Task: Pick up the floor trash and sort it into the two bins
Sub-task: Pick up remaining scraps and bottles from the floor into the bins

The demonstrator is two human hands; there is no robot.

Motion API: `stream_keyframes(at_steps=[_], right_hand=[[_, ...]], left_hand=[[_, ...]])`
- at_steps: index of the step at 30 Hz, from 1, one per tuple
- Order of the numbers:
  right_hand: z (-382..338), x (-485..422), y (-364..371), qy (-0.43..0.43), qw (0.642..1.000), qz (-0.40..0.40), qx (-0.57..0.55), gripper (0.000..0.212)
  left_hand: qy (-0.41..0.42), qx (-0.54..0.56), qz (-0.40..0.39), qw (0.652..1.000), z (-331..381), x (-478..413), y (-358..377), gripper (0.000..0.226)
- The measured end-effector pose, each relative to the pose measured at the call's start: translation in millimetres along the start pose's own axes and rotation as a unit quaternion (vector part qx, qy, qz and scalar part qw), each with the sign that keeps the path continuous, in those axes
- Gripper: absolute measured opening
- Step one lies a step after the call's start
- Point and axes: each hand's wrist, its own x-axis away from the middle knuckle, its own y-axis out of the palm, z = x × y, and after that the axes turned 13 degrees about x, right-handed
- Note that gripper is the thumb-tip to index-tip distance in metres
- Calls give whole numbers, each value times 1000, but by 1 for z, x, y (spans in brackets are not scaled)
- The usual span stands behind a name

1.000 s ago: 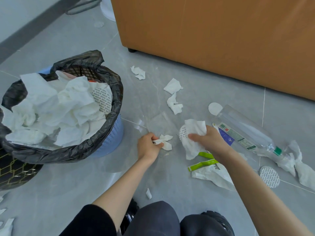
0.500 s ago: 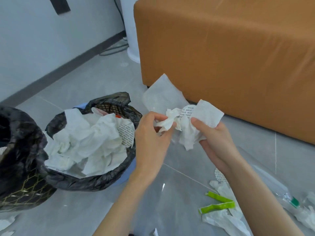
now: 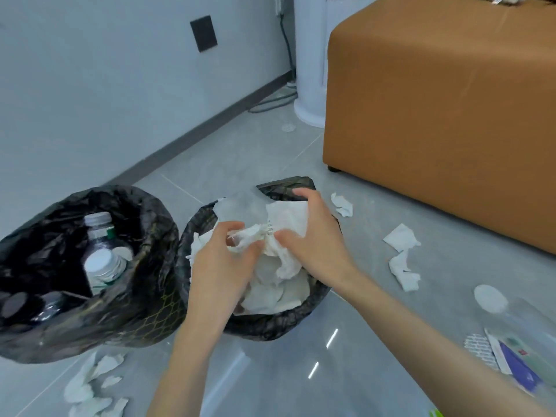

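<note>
— What's in the two bins?
— The left bin point(image 3: 144, 299), black-lined, holds plastic bottles point(image 3: 102, 263). The right bin point(image 3: 270, 322) is filled with crumpled white paper.
— And the hands?
— Over the right bin. The left hand point(image 3: 222, 263) pinches a tissue wad point(image 3: 251, 236); the right hand point(image 3: 313, 236) grips crumpled paper point(image 3: 288, 218). More tissue scraps point(image 3: 401, 257) lie on the floor.

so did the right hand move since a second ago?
Yes. The right hand went from the floor beside the clear bottle to above the tissue-filled bin, clutching crumpled tissue.
</note>
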Motion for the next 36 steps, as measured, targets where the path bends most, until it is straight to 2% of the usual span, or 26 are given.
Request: stream_keyframes(at_steps=[2,4,6,8,14,17,21,26,29,33,36], right_hand=[[1,4,4,-48,995,20,84,78],[3,6,4,-94,983,44,154,83],[6,6,1,-112,971,66,202,77],[10,7,-2,-107,970,76,203,68],[19,24,-6,-81,976,135,151,43],[19,25,-4,-81,980,94,154,28],[17,16,-1,-108,963,-9,249,31],[12,7,11,-126,888,-97,431,23],[12,3,14,-138,863,-114,473,18],[18,0,2,-176,876,-86,441,21],[28,7,-16,-158,930,-37,329,27]], left_hand=[[7,-78,-13,997,-8,0,0,32],[27,-131,-19,991,-13,0,2,31],[35,-157,-29,987,-16,-1,5,33],[39,-170,-34,984,-16,1,6,40],[123,-168,41,977,-4,19,3,62],[200,-170,91,961,-1,21,2,60],[305,-216,85,923,-6,14,12,32],[249,-241,12,938,-24,0,26,10],[236,-260,-6,936,-27,-2,28,7],[248,-280,7,927,-18,0,32,15],[285,-309,59,906,-4,7,31,17]])
